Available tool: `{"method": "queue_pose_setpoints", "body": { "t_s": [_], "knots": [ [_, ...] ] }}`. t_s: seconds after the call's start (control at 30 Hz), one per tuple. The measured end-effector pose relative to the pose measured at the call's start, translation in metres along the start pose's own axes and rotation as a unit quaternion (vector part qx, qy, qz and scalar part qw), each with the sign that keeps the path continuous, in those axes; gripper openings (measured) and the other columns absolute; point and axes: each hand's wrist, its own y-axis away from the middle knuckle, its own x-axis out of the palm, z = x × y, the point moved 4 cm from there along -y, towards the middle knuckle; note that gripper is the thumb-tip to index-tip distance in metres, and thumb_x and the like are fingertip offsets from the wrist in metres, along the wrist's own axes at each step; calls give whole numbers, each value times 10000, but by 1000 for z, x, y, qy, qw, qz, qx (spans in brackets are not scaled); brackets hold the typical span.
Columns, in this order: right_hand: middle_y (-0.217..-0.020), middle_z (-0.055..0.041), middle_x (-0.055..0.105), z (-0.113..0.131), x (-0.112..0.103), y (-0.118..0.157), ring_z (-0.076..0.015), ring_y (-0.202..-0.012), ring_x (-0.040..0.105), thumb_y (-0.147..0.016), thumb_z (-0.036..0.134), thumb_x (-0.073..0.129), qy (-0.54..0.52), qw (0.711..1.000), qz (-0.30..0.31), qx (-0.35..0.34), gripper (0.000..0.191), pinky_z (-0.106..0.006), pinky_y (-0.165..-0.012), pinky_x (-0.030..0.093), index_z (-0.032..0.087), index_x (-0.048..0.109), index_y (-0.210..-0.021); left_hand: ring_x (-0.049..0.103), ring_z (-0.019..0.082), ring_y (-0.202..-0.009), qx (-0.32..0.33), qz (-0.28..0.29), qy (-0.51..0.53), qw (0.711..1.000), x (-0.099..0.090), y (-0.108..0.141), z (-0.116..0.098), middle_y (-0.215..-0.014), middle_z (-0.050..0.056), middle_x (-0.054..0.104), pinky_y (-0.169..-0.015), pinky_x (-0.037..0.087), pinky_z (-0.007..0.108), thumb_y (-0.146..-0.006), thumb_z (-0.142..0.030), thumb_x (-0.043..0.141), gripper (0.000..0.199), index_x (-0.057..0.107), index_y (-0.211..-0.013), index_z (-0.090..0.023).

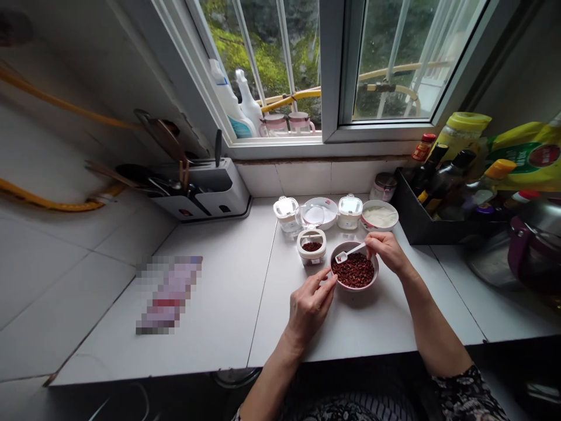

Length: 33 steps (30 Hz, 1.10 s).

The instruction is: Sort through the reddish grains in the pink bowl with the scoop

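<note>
A bowl [355,288] with a pinkish rim stands on the white counter, filled with dark red bits [356,271] that look like peppercorns. My right hand [385,250] pinches the handle of a small white spoon [349,252], whose scoop end is over the bowl's left half. At the left rim, my left hand [312,298] grips the bowl with its fingertips. Just behind that hand is a clear jar [311,257] with a white top, its lid raised, holding some of the same red bits.
Behind stand two white-lidded jars [286,214] [349,211], a white dish [323,213] and a bowl of white powder or grains [379,216]. A dark bottle box [421,225] and a metal pot [493,257] flank the right. A utensil holder [223,190] stands left.
</note>
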Motion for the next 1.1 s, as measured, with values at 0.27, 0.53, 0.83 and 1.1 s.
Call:
{"method": "queue_pose_setpoints", "body": {
  "t_s": [0.27, 0.53, 0.83, 1.1],
  "knots": [
    [-474, 13, 525, 11, 17, -10, -138, -479, 509, -779, 398, 531, -66, 996, -57, -29, 322, -282, -563, 422, 222, 489, -513, 713, 196, -982, -3, 0, -3, 1000, 0, 0, 1, -1180, 131, 699, -815, 606, 287, -950, -119, 550, 263, 680, -1165, -196],
    [-640, -9, 598, 50, 41, 6, -173, -663, 548, -955, 270, 427, 216, 931, -145, -254, 298, -358, -861, 418, 219, 508, -672, 715, 193, -958, 0, 0, -12, 1000, 0, 0, 0, -1183, 124, 700, -790, 608, 289, -960, -125, 538, 264, 670, -1176, -200],
    [-654, 6, 599, 51, 36, 13, -159, -631, 539, -953, 200, 428, 284, 888, -146, -332, 262, -392, -968, 394, 220, 533, -714, 709, 203, -985, 3, 1, -12, 1000, 0, 0, 0, -1177, 128, 702, -806, 604, 299, -958, -117, 541, 256, 668, -1169, -189],
    [-529, -3, 525, 17, 4, 9, -187, -679, 544, -848, 237, 472, 243, 947, -68, -199, 325, -327, -758, 408, 227, 395, -532, 712, 194, -978, -2, 4, -2, 1000, 0, 1, 0, -1190, 131, 697, -805, 604, 287, -951, -107, 551, 263, 668, -1169, -195]
  ]
}}
